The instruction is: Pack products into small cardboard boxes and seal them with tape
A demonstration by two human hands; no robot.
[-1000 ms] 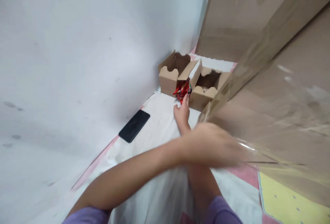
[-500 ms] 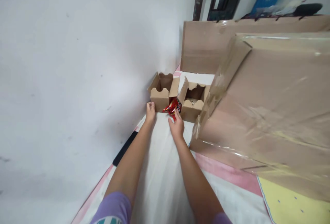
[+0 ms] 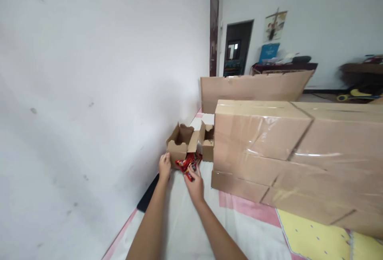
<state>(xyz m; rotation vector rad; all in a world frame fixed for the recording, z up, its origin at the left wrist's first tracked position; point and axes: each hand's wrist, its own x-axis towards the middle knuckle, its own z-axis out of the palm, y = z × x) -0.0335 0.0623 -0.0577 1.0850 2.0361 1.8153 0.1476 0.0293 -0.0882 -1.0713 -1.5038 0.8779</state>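
Packet (image 3: 189, 162), red and crinkled. Lies on the white cloth (image 3: 185, 216) — right at the near right corner of the left open box (image 3: 176, 148), close by a folded-out side flap (image 3: 193, 142). Right hand (image 3: 195, 183) on it here, thumb and fingers closed about the near end. Left hand (image 3: 164, 165) over at that same box, fingers curled against the near left corner — cannot tell a real grip from a mere touch. To the right, near the packet's far end, a second open box (image 3: 207, 152), partly hidden by a large taped carton (image 3: 254, 140). Along the pale wall (image 3: 89, 72), a flat black slab (image 3: 146, 196), partly behind the left forearm. Farther back, an upright cardboard panel (image 3: 251, 87). Spotted yellow cloth (image 3: 314, 234) by the carton's foot.
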